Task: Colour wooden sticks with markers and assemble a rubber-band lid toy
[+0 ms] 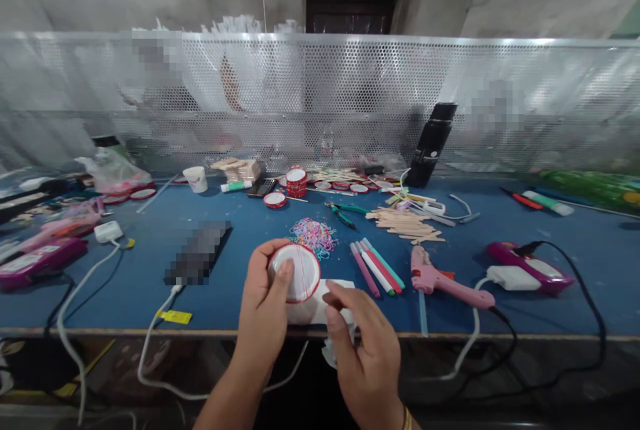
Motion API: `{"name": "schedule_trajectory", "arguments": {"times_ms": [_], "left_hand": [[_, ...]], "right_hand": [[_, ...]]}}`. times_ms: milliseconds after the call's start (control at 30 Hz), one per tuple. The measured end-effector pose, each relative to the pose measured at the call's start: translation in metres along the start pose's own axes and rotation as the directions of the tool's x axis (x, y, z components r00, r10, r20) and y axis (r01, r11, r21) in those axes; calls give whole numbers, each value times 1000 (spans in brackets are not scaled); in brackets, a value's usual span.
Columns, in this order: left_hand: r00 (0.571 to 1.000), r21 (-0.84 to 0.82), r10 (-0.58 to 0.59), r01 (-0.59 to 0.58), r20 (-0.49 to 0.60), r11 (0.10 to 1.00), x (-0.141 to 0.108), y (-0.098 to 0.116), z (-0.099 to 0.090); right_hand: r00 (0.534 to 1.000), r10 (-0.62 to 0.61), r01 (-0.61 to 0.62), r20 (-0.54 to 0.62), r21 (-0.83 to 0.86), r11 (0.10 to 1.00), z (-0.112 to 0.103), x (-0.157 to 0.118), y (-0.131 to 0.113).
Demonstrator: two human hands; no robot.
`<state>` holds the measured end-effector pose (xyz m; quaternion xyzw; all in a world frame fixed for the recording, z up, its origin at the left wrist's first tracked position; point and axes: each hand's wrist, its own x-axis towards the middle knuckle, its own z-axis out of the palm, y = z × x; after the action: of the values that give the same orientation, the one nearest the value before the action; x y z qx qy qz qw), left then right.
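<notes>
My left hand [265, 290] grips a small round drum-like piece [303, 275] with a white face and red rim, the thumb pressed on its face. Thin lines run across that face. Beside it on the right, my right hand [367, 350] is apart from the piece, its fingers bent and thumb separated from them, with nothing visible in it. White paper [320, 310] lies below, at the table edge. Just beyond the held piece is a pile of colourful small rubber bands [315, 235]. Several coloured markers [375, 267] lie to the right.
A pink glue gun [445, 280], a purple power strip [530, 269], wooden craft sticks [405, 225] and pliers [345, 212] lie rightward. A phone [200, 251] with a cable lies left. More red-rimmed drums [296, 183] stand behind, before a perforated metal screen [360, 97].
</notes>
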<state>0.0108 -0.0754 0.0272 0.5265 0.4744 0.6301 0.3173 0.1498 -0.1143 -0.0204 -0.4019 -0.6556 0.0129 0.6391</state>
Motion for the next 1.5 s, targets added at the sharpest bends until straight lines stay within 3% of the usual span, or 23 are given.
{"name": "schedule_trajectory", "arguments": {"times_ms": [100, 233, 467, 733, 1167, 1500], "left_hand": [[999, 18, 31, -31, 31, 999, -6, 1, 1], [997, 4, 41, -42, 68, 999, -13, 1, 2], [993, -122, 32, -18, 114, 992, -13, 2, 1], [993, -37, 78, -76, 83, 996, -7, 2, 3], [981, 15, 183, -184, 68, 983, -7, 6, 5], [985, 20, 157, -159, 69, 987, -6, 4, 6]], "right_hand": [[992, 123, -121, -37, 46, 992, -2, 6, 0], [981, 195, -196, 18, 130, 972, 0, 11, -5], [993, 108, -106, -38, 41, 993, 0, 14, -9], [997, -10, 7, -75, -36, 999, 6, 10, -5], [996, -25, 24, -82, -20, 1000, 5, 10, -2], [998, -22, 21, -65, -11, 1000, 4, 9, 0]]}}
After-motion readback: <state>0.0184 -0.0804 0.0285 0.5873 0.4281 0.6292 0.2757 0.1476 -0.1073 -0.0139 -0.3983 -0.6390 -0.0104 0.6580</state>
